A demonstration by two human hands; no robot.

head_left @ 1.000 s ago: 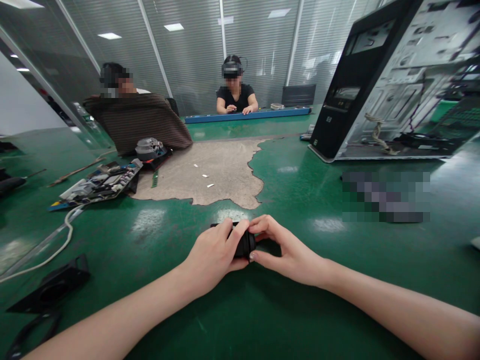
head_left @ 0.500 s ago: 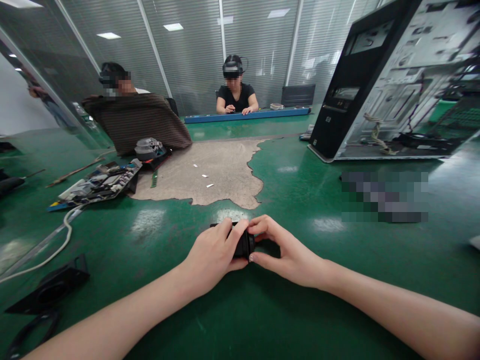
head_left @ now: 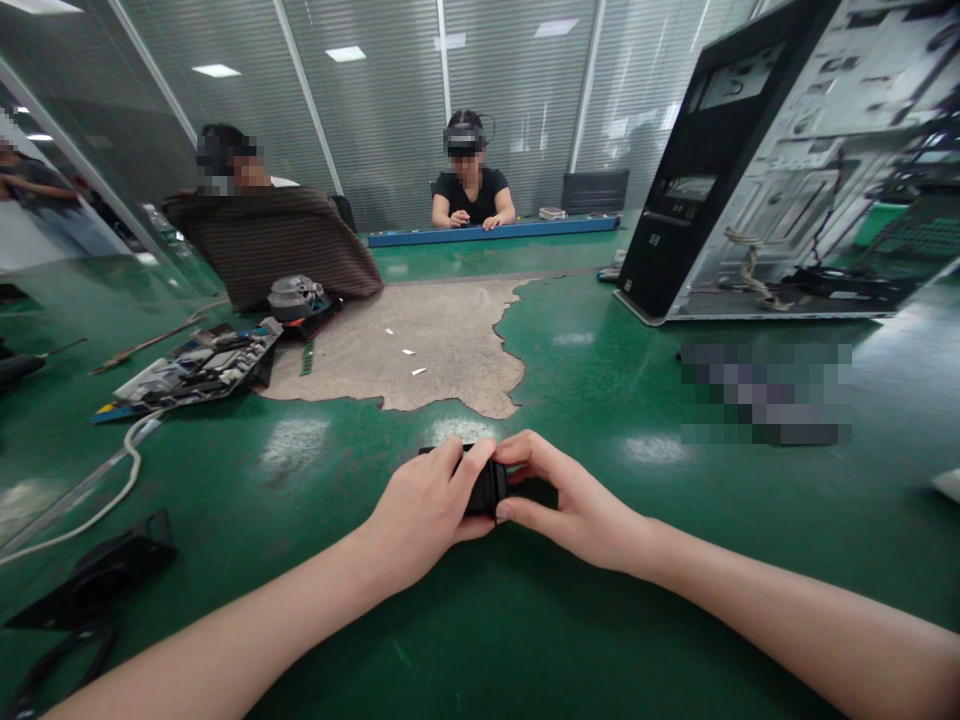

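Observation:
A small black box-shaped part (head_left: 486,490) sits between my hands, just above or on the green tabletop; its exact kind does not show. My left hand (head_left: 424,505) wraps over it from the left, with fingers across the top and the thumb along the near side. From the right, my right hand (head_left: 559,500) pinches the part's right end between thumb and fingertips. Much of the part is hidden under my left fingers.
An open computer case (head_left: 675,220) stands at the right. Circuit boards (head_left: 202,365) lie left, near a white cable (head_left: 135,460). A black bracket-like part (head_left: 105,575) is at the near left. Bare worn surface (head_left: 450,340) shows ahead. Two people sit across the table.
My hands and the black part stay almost still. The view has shifted very slightly. At the far left, people in the background have changed position.

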